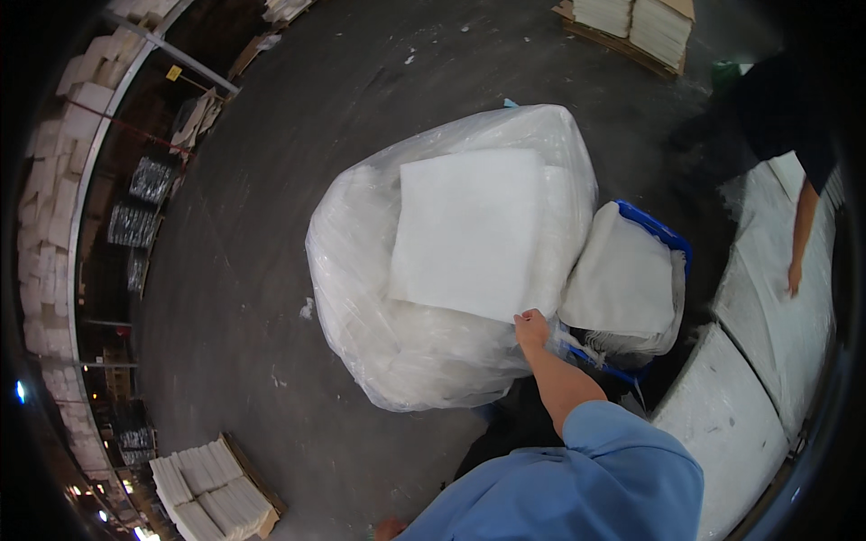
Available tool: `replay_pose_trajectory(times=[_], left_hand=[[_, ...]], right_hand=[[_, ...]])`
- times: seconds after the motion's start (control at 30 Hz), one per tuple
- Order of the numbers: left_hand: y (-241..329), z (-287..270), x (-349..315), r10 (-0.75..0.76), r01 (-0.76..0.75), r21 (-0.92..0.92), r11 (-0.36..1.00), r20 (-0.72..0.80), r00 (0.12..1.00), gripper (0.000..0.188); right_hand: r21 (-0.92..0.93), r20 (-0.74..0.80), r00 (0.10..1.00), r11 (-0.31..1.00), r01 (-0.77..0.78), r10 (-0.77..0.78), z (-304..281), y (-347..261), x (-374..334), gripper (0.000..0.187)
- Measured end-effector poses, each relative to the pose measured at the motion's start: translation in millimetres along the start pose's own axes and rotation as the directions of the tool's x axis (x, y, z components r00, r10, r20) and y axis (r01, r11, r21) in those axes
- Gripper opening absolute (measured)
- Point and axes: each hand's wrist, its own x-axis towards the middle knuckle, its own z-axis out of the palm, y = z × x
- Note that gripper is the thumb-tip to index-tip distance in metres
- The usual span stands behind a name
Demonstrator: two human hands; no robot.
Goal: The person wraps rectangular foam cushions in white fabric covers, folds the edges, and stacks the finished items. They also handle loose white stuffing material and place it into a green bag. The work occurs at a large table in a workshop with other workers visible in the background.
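Note:
My right hand [530, 329] grips the near corner of a square white padded sheet [469, 230]. The sheet lies on top of a large clear plastic bag [379, 298] stuffed with white material, which stands on the dark floor in front of me. My blue sleeve [622, 460] comes in from the lower edge. Just right of the bag, a blue crate [663, 230] holds a pile of white sheets [622, 279]. My left hand is out of sight.
Another person in dark clothes [776, 108] stands at the right with a hand [794, 275] on long white stacks [767, 325]. Pallets of white sheets sit at the lower left [216, 491] and the top right [631, 22]. Shelving [81, 180] runs along the left.

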Motion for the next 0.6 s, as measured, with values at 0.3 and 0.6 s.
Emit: replay_pose_trajectory(times=[0.3,0.6], left_hand=[[27,60,-1,-0.042,0.040,-0.112,0.993,-0.009,0.999,0.034],[39,69,0,0.042,-0.042,-0.151,0.988,-0.007,0.999,0.037]], right_hand=[[-0.200,0.069,0.976,0.956,0.215,-0.205,30,-41,7,0.014],[-0.117,0.274,0.753,0.756,0.644,-0.599,37,-74,-24,0.010]])
